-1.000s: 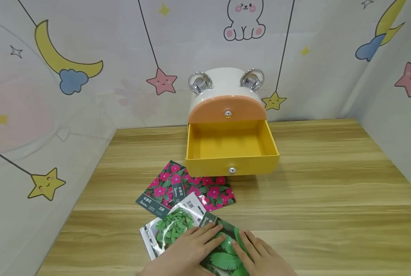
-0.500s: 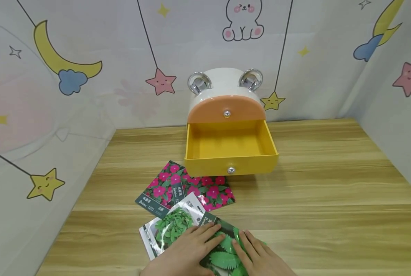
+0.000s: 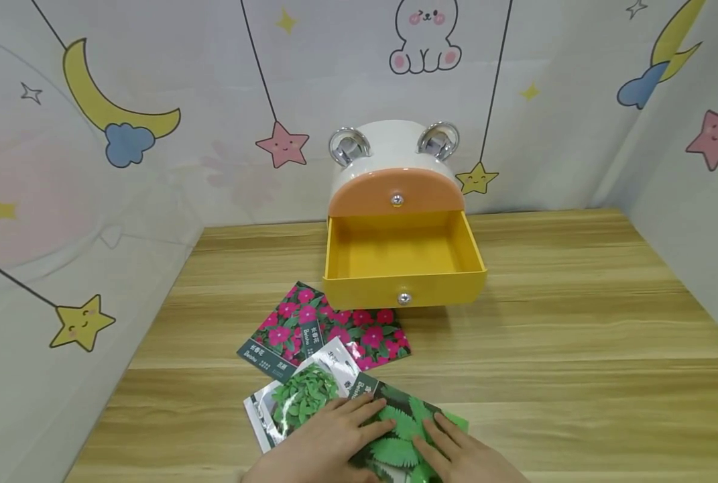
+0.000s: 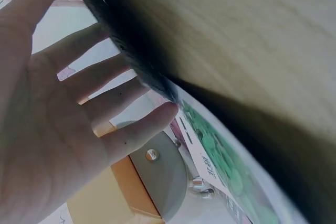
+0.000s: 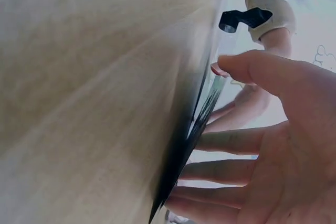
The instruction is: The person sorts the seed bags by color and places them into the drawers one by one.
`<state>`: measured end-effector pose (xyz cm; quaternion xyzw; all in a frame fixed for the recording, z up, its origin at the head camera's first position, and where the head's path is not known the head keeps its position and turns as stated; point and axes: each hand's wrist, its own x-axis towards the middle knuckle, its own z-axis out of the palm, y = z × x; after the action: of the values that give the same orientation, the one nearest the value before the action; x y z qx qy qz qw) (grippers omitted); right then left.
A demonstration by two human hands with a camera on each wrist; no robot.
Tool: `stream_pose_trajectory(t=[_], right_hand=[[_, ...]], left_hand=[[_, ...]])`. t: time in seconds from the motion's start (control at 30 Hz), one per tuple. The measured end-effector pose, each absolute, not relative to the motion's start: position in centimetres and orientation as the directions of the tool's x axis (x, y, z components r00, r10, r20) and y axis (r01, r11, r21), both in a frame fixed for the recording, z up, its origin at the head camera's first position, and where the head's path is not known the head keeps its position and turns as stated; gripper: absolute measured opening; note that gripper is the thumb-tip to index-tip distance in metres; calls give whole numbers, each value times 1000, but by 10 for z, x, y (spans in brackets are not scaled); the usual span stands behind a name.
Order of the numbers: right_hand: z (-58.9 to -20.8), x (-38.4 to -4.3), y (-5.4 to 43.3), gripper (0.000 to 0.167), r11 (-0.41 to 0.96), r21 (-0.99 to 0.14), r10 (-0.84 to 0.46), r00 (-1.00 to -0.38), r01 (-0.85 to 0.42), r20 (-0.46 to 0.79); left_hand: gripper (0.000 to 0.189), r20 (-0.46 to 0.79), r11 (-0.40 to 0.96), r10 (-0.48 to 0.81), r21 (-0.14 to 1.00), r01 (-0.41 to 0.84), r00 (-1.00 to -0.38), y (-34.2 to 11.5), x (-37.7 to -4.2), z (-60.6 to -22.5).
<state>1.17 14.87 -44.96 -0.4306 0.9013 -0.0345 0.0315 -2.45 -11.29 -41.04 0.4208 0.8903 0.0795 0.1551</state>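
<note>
A seed packet with serrated green leaves [image 3: 395, 453] lies at the table's front edge, with a bright green edge showing at its right. My left hand [image 3: 328, 439] rests on its left part, fingers straight and slightly spread. On its right part lie the straight fingers of my right hand [image 3: 464, 453]. Both wrist views show fingertips along the packet's surface, palms raised off it. Left of it, white packets with a bushy green plant [image 3: 304, 396] lie stacked, partly under my left hand. Behind these, two packets with pink flowers [image 3: 371, 335] overlap each other.
A small white cabinet [image 3: 395, 144] with silver ears stands at the back of the wooden table [image 3: 576, 335]. Its yellow lower drawer [image 3: 365, 295] is pulled out, with nothing inside, above the pink packets' far edge. A printed curtain [image 3: 214, 100] encloses the table.
My right hand has shifted slightly to the right, its fingers moving across the leaf packet, so more of the packet and its bright green right edge shows. My left hand has barely moved.
</note>
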Motion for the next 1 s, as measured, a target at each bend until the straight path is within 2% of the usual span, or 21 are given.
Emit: stream_pose_trajectory(t=[0.1,0.23,0.3,0.37,0.43,0.53,0.67,0.83,1.0], right_hand=[[-445,14,151,70,655,-145,-755,-649,-742,-89],[-440,18,153,67,657,-127,-754,-651,-743,-86],[-437,19,154,63,649,-93,-760,-650,-756,-21],[-433,21,155,55,642,-47,-759,-643,-765,100],[-428,23,155,50,650,-11,-737,-634,-760,232],[-421,24,155,51,670,32,-697,-614,-741,371],[-414,22,161,67,658,64,-715,-597,-750,363],[-411,17,169,69,597,100,-779,-546,-796,308],[-406,12,174,69,575,130,-785,-500,-807,365]], left_hand=[[62,-230,645,763,315,696,-604,-112,-25,-408],[59,-216,640,767,323,697,-604,-111,-24,-404],[57,-190,635,770,310,708,-608,-111,-23,-401],[55,-129,621,781,265,738,-611,-110,-23,-399],[52,-45,611,786,208,764,-616,-111,-23,-398],[44,108,596,786,126,793,-608,-111,-23,-399],[32,224,582,778,93,808,-587,-112,-26,-401],[31,264,573,778,71,816,-570,-113,-27,-400],[36,290,564,777,75,822,-560,-114,-26,-396]])
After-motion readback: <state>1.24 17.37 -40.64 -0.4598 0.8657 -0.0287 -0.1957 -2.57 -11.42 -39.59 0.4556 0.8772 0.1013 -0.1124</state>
